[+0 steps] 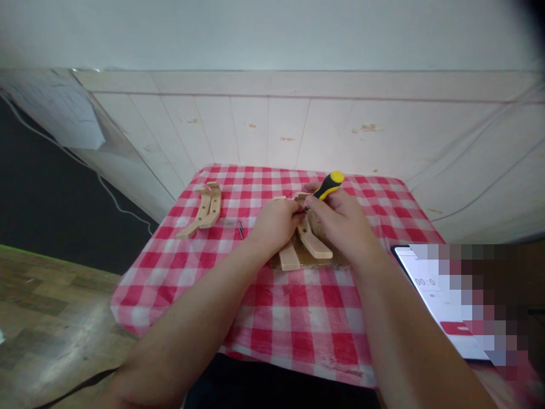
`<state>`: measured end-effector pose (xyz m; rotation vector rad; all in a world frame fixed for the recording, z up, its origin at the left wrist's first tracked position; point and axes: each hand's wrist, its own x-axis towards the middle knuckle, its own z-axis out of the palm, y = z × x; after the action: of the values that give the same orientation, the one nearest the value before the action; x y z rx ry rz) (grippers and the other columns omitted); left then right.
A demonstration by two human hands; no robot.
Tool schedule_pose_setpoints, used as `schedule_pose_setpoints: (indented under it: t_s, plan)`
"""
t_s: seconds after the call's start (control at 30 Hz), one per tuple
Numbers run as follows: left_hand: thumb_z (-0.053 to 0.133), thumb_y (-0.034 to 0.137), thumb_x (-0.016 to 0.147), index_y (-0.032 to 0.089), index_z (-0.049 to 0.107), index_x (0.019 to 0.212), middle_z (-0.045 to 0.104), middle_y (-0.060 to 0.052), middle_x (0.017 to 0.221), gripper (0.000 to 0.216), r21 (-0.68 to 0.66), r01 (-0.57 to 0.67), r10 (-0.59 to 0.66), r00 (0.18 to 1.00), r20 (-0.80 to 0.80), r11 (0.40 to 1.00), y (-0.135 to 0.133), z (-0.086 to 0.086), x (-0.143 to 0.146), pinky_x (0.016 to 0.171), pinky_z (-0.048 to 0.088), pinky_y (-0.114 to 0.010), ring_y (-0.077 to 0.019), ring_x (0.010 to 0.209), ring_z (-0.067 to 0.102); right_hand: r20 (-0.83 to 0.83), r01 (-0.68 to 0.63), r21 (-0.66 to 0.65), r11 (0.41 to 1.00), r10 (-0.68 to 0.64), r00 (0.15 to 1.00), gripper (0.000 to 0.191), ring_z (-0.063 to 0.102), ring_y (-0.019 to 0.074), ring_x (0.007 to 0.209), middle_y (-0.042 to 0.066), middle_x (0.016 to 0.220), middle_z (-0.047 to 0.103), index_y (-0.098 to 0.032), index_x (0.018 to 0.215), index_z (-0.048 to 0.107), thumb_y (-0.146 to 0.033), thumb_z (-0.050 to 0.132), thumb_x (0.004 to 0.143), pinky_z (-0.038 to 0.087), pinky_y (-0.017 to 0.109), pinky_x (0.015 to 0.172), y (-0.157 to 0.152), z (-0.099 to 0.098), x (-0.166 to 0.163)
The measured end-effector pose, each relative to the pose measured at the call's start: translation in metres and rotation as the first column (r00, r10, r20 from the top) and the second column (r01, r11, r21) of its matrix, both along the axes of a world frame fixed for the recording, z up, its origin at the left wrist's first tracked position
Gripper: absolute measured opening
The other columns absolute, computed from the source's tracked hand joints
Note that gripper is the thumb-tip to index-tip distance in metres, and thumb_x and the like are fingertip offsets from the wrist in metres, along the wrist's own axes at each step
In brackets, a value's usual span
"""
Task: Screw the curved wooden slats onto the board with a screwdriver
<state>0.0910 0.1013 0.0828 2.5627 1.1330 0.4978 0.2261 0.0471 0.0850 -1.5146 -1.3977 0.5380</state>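
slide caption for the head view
Right hand holding a yellow-black screwdriver, left hand at pale curved wooden pieces, over red-white checked cloth.

1. Hands: two in number, one left hand and one right hand.
2. Screwdriver: there is one.
3. Curved wooden pieces: I count four, two under the hands and two at the left side.
4. Small metal screws: at least one; the exact number I cannot tell.
5. Board: one.
6. Checked tablecloth: one.
7. Phone: one.
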Motion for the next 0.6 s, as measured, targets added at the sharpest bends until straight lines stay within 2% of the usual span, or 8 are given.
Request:
schedule_pose_setpoints:
  t_s: [0.13, 0.23, 0.37, 0.43, 0.53, 0.6]
  plan:
    - [0.049, 0.026, 0.088, 0.018, 0.071, 0.095, 0.071, -0.007, 0.09, 0.025, 0.001, -0.009, 0.009, 1.0, -0.01, 1.0, -0.0003, -0.0004, 0.0001, 0.074, 0.047, -0.03, -0.0204, 0.083, 0.064, -0.1, -0.068, 0.085, 0.994, 0.077, 0.992, 0.046, 0.063, 0.0205, 0.095, 0.002, 0.108, 0.066, -0.033, 0.13, 0.047, -0.033, 0.054, 0.084, 0.051, 0.04, 0.082, 0.003, -0.0051, -0.0006]
    - [0.048, 0.028, 0.089, 0.019, 0.072, 0.093, 0.071, -0.006, 0.088, 0.026, 0.004, 0.001, -0.001, 1.0, 0.002, 1.0, 0.0, -0.0015, 0.0006, 0.074, 0.047, -0.03, -0.0198, 0.083, 0.063, -0.134, -0.045, 0.119, 0.992, 0.061, 0.989, 0.052, 0.063, 0.0198, 0.095, 0.002, 0.111, 0.066, -0.035, 0.137, 0.038, -0.031, 0.05, 0.087, 0.052, 0.04, 0.081, 0.0037, -0.0064, 0.0004]
    - [0.048, 0.028, 0.089, 0.019, 0.072, 0.093, 0.071, -0.005, 0.089, 0.026, -0.02, 0.006, -0.006, 1.0, 0.02, 1.0, -0.0003, -0.0011, 0.0011, 0.075, 0.047, -0.029, -0.0187, 0.081, 0.063, -0.084, 0.044, 0.166, 0.985, -0.03, 0.996, 0.038, 0.061, 0.0215, 0.102, 0.003, 0.115, 0.064, -0.033, 0.128, 0.049, -0.037, 0.044, 0.091, 0.051, 0.041, 0.083, 0.0003, -0.0024, 0.0032]
    - [0.049, 0.028, 0.089, 0.02, 0.072, 0.095, 0.072, -0.005, 0.09, 0.025, -0.029, 0.003, -0.003, 1.0, 0.016, 1.0, -0.0004, -0.001, 0.001, 0.076, 0.047, -0.029, -0.0185, 0.082, 0.063, -0.055, 0.057, 0.189, 0.98, -0.048, 0.997, 0.043, 0.061, 0.0227, 0.103, 0.005, 0.117, 0.063, -0.032, 0.132, 0.045, -0.04, 0.045, 0.091, 0.051, 0.041, 0.082, -0.001, -0.0004, 0.0038]
    - [0.049, 0.027, 0.089, 0.02, 0.072, 0.095, 0.071, -0.006, 0.089, 0.025, -0.005, 0.016, -0.016, 1.0, 0.02, 1.0, 0.0003, -0.0028, 0.0004, 0.075, 0.047, -0.029, -0.0189, 0.081, 0.063, -0.016, 0.043, 0.21, 0.977, -0.04, 0.999, 0.056, 0.062, 0.0232, 0.099, 0.006, 0.116, 0.062, -0.034, 0.142, 0.031, -0.04, 0.048, 0.09, 0.052, 0.043, 0.081, -0.0008, 0.0001, 0.0036]
    - [0.049, 0.027, 0.089, 0.019, 0.072, 0.094, 0.071, -0.006, 0.087, 0.025, 0.019, 0.029, -0.029, 0.999, 0.024, 0.999, 0.0011, -0.0045, 0.0, 0.073, 0.047, -0.03, -0.0191, 0.079, 0.063, 0.035, 0.041, 0.236, 0.971, -0.05, 0.998, 0.056, 0.061, 0.0234, 0.098, 0.006, 0.117, 0.06, -0.035, 0.142, 0.031, -0.041, 0.049, 0.089, 0.051, 0.044, 0.082, 0.0004, -0.0009, 0.0032]
